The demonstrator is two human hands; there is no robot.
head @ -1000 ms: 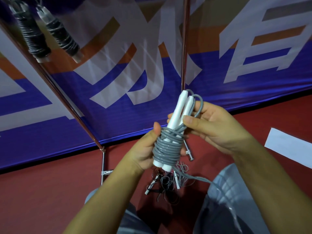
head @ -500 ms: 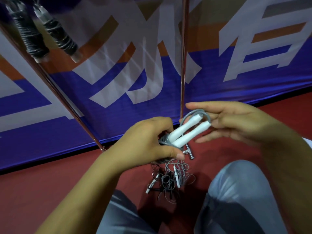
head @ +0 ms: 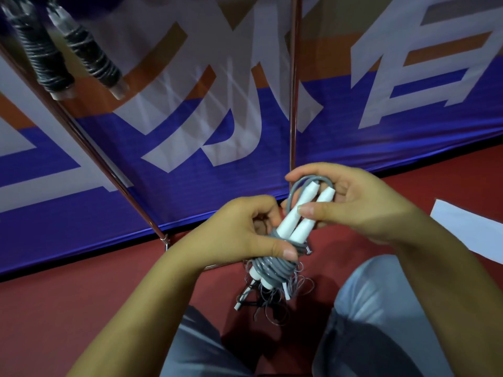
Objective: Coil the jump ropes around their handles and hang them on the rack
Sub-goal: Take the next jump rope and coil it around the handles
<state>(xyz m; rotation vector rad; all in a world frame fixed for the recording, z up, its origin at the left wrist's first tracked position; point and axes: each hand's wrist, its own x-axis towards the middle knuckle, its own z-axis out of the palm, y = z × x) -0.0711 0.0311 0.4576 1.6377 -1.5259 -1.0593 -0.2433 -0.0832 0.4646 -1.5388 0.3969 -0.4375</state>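
Though coiled grey, handles [head: 298, 213] white.

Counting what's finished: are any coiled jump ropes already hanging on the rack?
Yes, two black coiled ropes hang from the rack at upper left, while both hands hold the grey rope.
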